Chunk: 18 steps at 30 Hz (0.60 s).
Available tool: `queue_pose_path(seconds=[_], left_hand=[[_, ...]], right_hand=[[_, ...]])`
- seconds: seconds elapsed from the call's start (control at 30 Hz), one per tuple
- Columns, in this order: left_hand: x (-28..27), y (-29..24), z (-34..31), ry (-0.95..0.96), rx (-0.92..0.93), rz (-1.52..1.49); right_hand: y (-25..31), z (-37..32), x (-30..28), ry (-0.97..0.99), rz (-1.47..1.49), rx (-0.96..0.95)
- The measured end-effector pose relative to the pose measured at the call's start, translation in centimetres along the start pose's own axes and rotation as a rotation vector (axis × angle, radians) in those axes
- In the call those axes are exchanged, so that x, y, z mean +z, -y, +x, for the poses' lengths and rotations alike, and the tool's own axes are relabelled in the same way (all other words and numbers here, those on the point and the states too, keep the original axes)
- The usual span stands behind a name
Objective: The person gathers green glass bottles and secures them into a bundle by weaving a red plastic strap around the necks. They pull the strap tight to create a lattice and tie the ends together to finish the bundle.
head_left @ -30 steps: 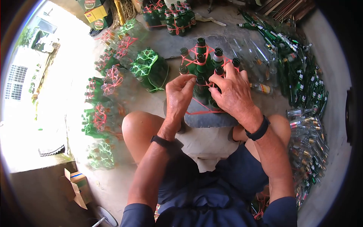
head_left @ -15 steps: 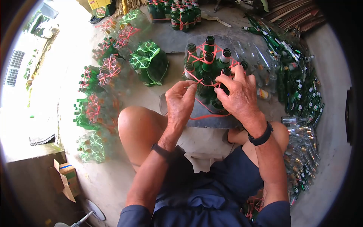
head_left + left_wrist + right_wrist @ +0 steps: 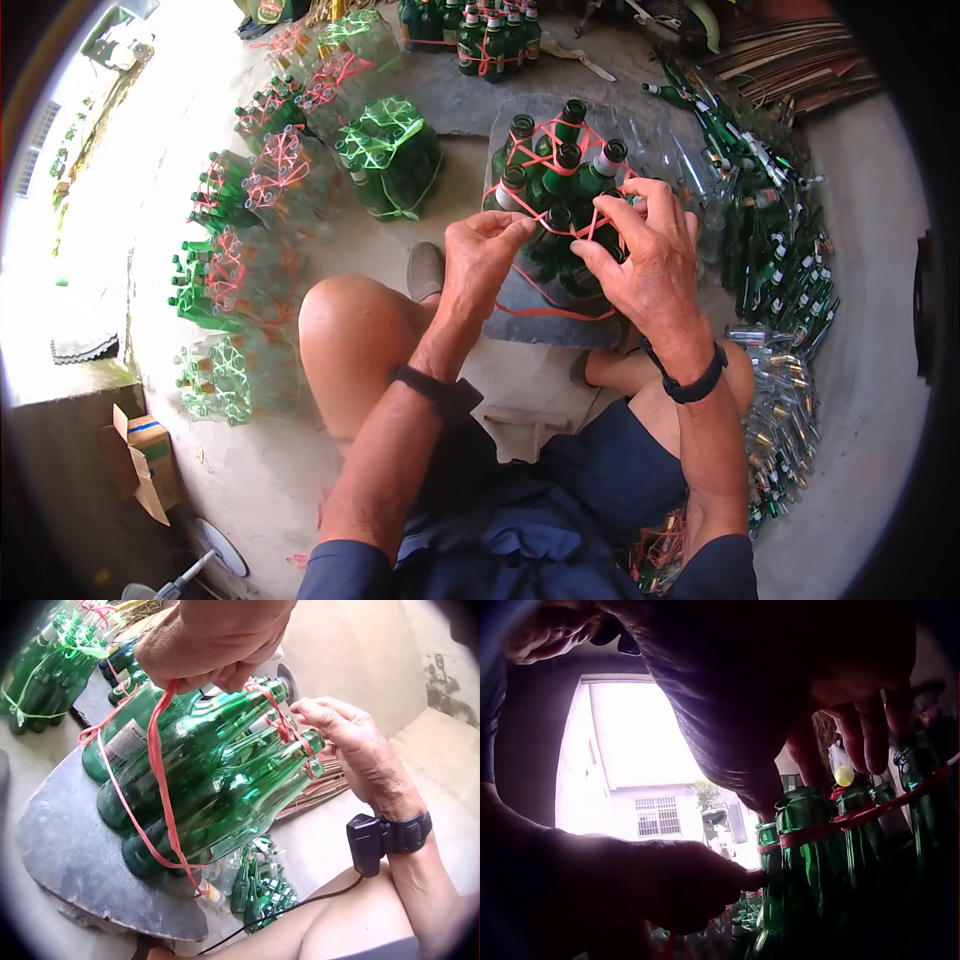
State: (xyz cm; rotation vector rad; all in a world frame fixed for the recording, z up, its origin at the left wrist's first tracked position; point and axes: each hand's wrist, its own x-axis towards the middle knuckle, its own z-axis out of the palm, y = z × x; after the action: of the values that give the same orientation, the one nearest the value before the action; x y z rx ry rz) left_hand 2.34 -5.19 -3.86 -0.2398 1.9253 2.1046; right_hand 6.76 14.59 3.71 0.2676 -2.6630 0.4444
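Observation:
Green bottles [image 3: 567,180] stand upright in a cluster, their necks laced with red twine. Thumb and fingers of the left hand [image 3: 480,255] pinch the twine beside the front-left necks; the left wrist view shows a red strand [image 3: 161,772] hanging from the left hand [image 3: 217,645] down across the bottles. Spread over the front-right tops, the right hand [image 3: 655,260] has bent, parted fingers touching the necks and twine. Dark in the right wrist view, the right hand [image 3: 780,690] reaches over a bottle [image 3: 810,847]. Its fingertips are partly hidden.
Under the cluster is a grey slab [image 3: 560,330]. A green-tied bundle [image 3: 390,150] stands to its left, with more tied bundles [image 3: 285,170] beyond. Loose bottles [image 3: 770,260] lie piled at the right. An open carton [image 3: 150,460] sits at the lower left.
The head view has shifted, so the cluster and both hands appear farther right. The left hand keeps its pinch on the twine; the right hand stays over the front-right necks.

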Motion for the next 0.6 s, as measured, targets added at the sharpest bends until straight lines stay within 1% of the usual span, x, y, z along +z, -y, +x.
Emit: queue_pose_path(seconds=[0.03,0.07,0.13,0.17,0.2,0.27,0.3,0.37,0.4,0.47,0.5,0.57,0.6], left_hand=[[0.0,0.1,0.1,-0.001,0.000,-0.008],[0.0,0.1,0.1,0.001,-0.035,-0.001],[0.1,0.3,0.4,0.006,-0.071,0.005],[0.3,0.6,0.6,-0.001,-0.030,-0.031],[0.5,0.7,0.7,-0.008,0.010,-0.067],[0.6,0.9,1.0,-0.016,0.008,-0.035],[0.7,0.7,1.0,-0.025,0.009,0.000],[0.9,0.5,0.9,-0.031,0.011,0.005],[0.9,0.4,0.9,-0.035,0.015,0.018],[1.1,0.5,1.0,-0.046,0.020,0.021],[1.2,0.5,1.0,-0.053,0.028,0.029],[1.4,0.4,0.9,-0.062,0.025,0.023],[1.5,0.4,0.9,-0.067,0.026,0.018]], right_hand=[[0.0,0.3,-0.1,-0.065,-0.018,-0.038],[-0.1,0.7,-0.2,-0.062,-0.022,-0.043],[-0.7,1.6,-0.1,-0.042,0.013,-0.145],[-0.8,2.3,-0.1,-0.030,0.024,-0.203],[-0.9,2.8,-0.1,-0.027,0.022,-0.204],[-1.1,3.6,0.0,0.106,0.040,-0.260],[-1.1,4.0,0.0,0.113,0.037,-0.261],[-1.1,4.9,0.0,0.270,0.062,-0.340],[-1.1,5.2,0.4,0.275,0.062,-0.343],[-1.2,5.8,1.1,0.364,0.099,-0.320],[-1.2,6.3,1.3,0.367,0.100,-0.323],[-1.6,7.3,1.5,0.672,0.171,-0.225],[-1.8,7.7,1.8,0.674,0.170,-0.227]])
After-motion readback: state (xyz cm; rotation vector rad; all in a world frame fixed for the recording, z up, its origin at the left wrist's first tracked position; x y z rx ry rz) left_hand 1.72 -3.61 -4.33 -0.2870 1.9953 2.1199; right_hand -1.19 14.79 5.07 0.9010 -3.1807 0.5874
